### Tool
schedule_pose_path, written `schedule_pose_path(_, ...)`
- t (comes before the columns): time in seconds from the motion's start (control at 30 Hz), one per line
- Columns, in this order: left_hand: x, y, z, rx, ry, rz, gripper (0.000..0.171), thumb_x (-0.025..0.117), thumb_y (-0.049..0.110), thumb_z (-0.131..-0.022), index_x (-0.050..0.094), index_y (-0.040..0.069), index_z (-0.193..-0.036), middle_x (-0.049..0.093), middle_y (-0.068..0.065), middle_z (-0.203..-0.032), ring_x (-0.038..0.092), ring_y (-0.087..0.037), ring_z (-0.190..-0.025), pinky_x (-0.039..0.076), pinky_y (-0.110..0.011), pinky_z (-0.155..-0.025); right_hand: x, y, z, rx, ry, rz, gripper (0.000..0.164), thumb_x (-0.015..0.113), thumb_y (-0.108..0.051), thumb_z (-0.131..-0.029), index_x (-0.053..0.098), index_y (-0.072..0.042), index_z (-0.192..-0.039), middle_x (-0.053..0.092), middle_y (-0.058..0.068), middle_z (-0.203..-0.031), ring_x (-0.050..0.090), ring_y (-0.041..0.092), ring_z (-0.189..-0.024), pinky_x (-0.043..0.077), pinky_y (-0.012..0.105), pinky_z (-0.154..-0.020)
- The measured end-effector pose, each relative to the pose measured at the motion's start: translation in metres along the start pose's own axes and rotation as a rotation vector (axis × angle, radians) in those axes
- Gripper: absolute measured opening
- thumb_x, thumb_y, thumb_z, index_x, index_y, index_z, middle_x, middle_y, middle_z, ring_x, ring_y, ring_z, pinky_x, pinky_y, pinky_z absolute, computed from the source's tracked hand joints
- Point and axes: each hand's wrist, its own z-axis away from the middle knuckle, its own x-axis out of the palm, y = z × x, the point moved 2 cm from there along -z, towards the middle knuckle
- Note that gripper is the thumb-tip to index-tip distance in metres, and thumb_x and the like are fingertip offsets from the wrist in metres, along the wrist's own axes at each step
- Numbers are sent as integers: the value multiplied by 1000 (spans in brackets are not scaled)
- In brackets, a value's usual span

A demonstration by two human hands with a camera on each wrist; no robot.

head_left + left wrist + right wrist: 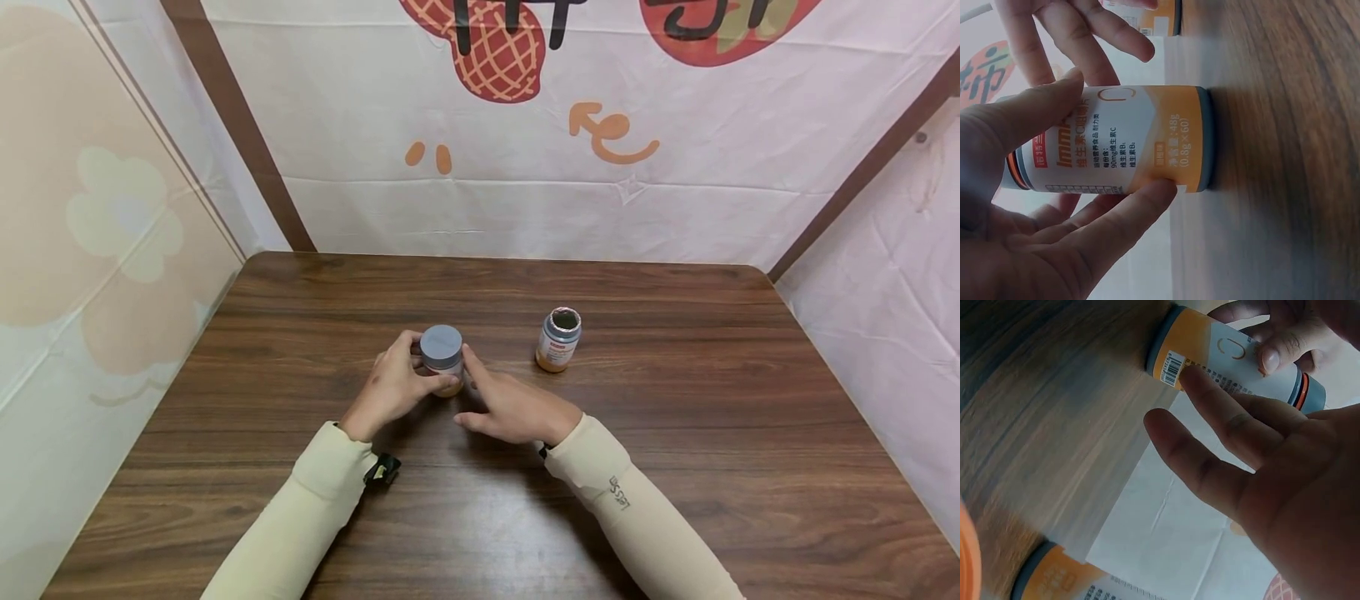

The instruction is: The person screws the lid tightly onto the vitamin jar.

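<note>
A supplement bottle (441,346) with a grey lid, white label and orange lower part stands upright on the wooden table. My left hand (384,385) grips it around the side, thumb across the label and fingers round the far side. In the left wrist view, an orange ring shows below the lid. My right hand (517,407) is at the bottle's right side, fingers extended, the index fingertip against or very near the lid's edge. A second, similar bottle (558,342) stands upright to the right with no lid; its dark mouth has a torn silvery rim.
The brown wooden table (637,483) meets a printed cloth backdrop (360,217) at the back. Another cloth (120,275) hangs at the left. In the right wrist view, an orange curved edge (967,556) shows at the left border; its kind is unclear.
</note>
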Motion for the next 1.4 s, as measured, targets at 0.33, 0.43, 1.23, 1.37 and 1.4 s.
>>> schedule_pose_path(0.33,-5,-5,-4,-35,24,-1,68,86,18,-81,47,-5,-131,61,-24,-126,62,-36,-116,47,-46,-97,4,1,-12,18,-9,-52,97,63,-30,-100,-10,-5,-158,52,28,-140,54,32,-128,38,42,-109)
schedule_pose_path(0.43,-6,-6,-5,-43,25,-11,67,86,19,-81,47,-5,-131,61,-24,-126,62,-36,-116,46,-47,-99,6,1,-15,27,-14,-63,97,63,-30,-100,-11,-5,-158,51,27,-141,53,32,-129,38,42,-109)
schedule_pose_path(1.23,-13,-11,-12,-48,48,-6,68,83,16,-84,44,-7,-135,57,-28,-130,59,-40,-119,46,-49,-99,7,1,-31,47,-7,-48,97,62,-30,-100,-11,-5,-158,47,26,-145,51,31,-130,37,39,-110)
schedule_pose_path(1.37,-13,-10,-12,-52,55,-2,69,83,16,-83,44,-7,-135,57,-28,-130,59,-39,-119,46,-48,-99,7,1,-32,59,-1,-40,96,62,-31,-100,-10,-5,-158,36,23,-154,47,30,-134,36,39,-111)
schedule_pose_path(1.4,-13,-10,-12,-52,56,-1,69,83,16,-83,44,-7,-135,57,-28,-130,59,-39,-118,46,-48,-99,7,0,-32,62,-1,-43,96,62,-31,-100,-10,-5,-158,32,23,-156,45,30,-135,36,39,-111)
